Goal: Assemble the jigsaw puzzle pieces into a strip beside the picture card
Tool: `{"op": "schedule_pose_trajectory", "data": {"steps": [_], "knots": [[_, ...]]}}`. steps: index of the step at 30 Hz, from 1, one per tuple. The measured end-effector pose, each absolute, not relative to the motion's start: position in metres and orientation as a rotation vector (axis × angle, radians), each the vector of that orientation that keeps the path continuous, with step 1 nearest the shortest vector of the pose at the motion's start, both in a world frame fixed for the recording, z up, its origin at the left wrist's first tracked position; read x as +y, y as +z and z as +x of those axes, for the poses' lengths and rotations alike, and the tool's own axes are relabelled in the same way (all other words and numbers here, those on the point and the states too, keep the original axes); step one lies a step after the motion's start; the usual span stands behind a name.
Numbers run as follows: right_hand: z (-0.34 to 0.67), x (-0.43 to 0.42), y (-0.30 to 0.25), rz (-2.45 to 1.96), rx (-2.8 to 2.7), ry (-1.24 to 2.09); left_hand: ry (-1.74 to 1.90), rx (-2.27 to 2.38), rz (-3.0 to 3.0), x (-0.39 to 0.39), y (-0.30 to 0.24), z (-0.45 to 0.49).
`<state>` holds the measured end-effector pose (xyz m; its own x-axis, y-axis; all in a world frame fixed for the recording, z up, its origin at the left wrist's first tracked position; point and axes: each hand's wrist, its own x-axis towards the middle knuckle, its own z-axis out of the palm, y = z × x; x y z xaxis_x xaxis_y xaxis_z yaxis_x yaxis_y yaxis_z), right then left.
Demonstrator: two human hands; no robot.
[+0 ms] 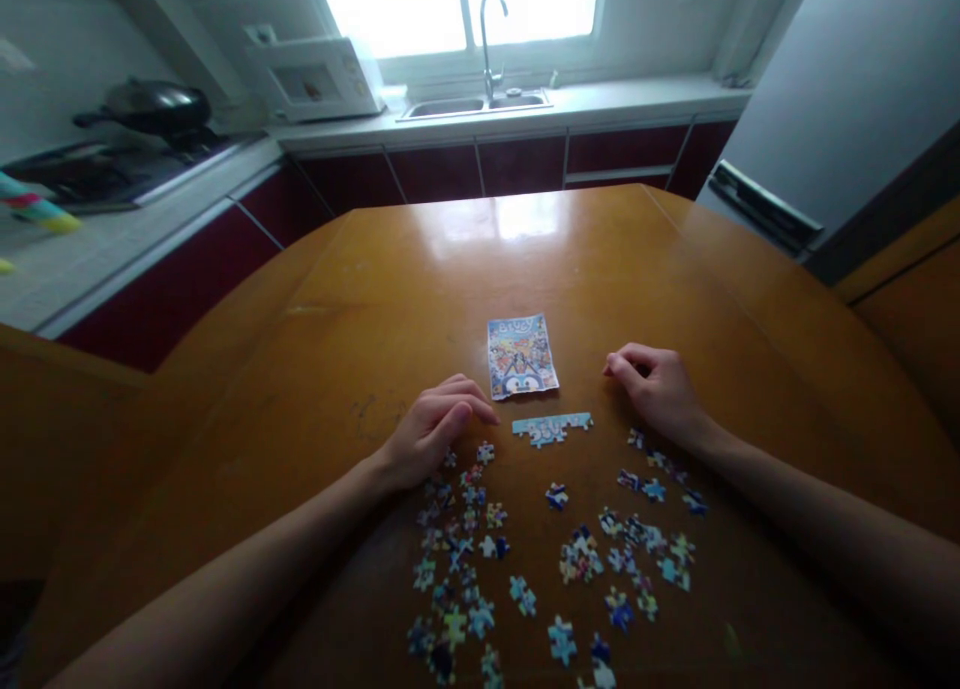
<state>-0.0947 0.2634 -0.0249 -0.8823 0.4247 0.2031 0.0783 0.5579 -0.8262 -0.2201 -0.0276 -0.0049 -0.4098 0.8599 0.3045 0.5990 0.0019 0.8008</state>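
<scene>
My left hand (433, 431) rests on the wooden table (420, 269), fingers curled loosely together, just left of a small colourful picture card (522, 356). My right hand (658, 389) lies to the right of the card with its fingers curled inward; whether anything is in them is hidden. Between the hands, below the card, lies a short joined strip of pale blue puzzle pieces (552, 427). Several loose jigsaw pieces (577, 559) are scattered on the table in front of me, between my forearms.
Beyond the table runs a kitchen counter with a sink and tap (487, 79) under a bright window, a white microwave (311, 79) and a hob with a black pan (154, 109) at left. A grey fridge (825, 119) stands at the right.
</scene>
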Motion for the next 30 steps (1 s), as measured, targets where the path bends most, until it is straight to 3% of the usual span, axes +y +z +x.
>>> {"op": "schedule_pose_trajectory", "data": {"steps": [19, 25, 30], "knots": [[-0.097, 0.289, 0.0, -0.254, -2.547, 1.497, 1.331, 2.092, 1.486, -0.026, -0.011, -0.226], [-0.063, 0.292, 0.034, -0.122, -2.687, 1.2, 1.371, 2.078, 1.453, -0.026, -0.013, -0.228], [-0.007, 0.265, 0.03, -0.018, -2.837, 1.111, 1.368, 2.074, 1.429, -0.025, -0.015, -0.228]]}}
